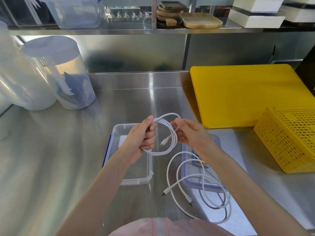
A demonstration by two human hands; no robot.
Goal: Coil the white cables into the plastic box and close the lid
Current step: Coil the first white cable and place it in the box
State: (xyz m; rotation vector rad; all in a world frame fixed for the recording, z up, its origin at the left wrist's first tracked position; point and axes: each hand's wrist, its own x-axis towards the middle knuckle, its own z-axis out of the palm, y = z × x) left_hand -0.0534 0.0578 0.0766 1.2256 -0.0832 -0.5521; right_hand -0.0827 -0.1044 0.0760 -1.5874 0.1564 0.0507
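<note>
Coiling is being finished on one white cable [161, 133], gripped by left hand [142, 136], pinched by right hand [189, 133]; second cable [196, 184] is lying loose, plastic box [129, 178] and lid [213, 184] are waiting.

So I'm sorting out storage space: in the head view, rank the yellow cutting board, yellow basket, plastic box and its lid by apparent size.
1. yellow cutting board
2. yellow basket, partly cut off
3. plastic box and lid: alike, both partly covered, so unranked.

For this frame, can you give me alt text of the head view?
A person's left hand grips a coiled white cable above an open plastic box, while the right hand pinches the coil's far side. A second white cable lies loose across the box lid on the steel counter.
</note>
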